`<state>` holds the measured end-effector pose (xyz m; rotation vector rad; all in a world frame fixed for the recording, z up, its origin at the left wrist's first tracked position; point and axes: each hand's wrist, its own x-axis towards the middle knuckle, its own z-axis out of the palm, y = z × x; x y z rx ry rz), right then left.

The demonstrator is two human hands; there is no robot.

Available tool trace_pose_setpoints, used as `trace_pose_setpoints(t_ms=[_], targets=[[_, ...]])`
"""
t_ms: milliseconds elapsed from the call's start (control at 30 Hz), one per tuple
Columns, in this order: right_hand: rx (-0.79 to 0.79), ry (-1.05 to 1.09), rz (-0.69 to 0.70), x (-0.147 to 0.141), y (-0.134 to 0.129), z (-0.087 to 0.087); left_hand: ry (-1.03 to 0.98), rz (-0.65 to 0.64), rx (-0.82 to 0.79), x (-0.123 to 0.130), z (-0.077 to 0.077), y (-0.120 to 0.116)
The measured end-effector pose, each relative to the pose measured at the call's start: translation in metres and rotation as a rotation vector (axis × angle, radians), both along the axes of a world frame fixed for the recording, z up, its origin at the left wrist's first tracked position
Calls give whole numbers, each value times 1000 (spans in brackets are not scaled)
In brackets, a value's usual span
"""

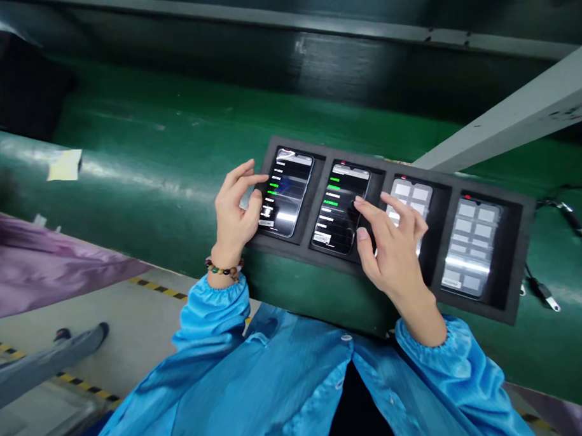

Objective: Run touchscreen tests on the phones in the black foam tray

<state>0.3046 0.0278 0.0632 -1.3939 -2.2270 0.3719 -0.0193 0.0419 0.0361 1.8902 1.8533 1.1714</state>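
Several smartphones lie face up in the compartments of a dark grey foam tray (521,254). My left hand (236,207) is at the tray's left end, fingers apart, its index fingertip by the left edge of the leftmost smartphone (290,192). That phone's dark screen shows white and green lines of text. Over the right edge of the second smartphone (338,210), with a similar list, hovers or rests the index finger of my right hand (392,240); contact is unclear. My right hand partly covers the third smartphone (417,194). Pale blocks fill its screen and that of the rightmost smartphone (468,243).
The tray sits on a green bench (165,159). A yellow paper note (64,165) lies at left, near a black box (19,87). A grey metal post (511,108) slants behind the tray. Cables with a plug (544,295) lie right. Another person's leg (48,363) shows lower left.
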Motion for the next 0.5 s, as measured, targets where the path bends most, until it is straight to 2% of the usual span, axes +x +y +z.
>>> trace_pose_setpoints(t_ms=[200, 500], targets=[[102, -7, 16, 1, -3, -2, 85, 37, 7, 0, 0, -3], [134, 31, 31, 3, -3, -3, 163, -94, -7, -3, 0, -3]])
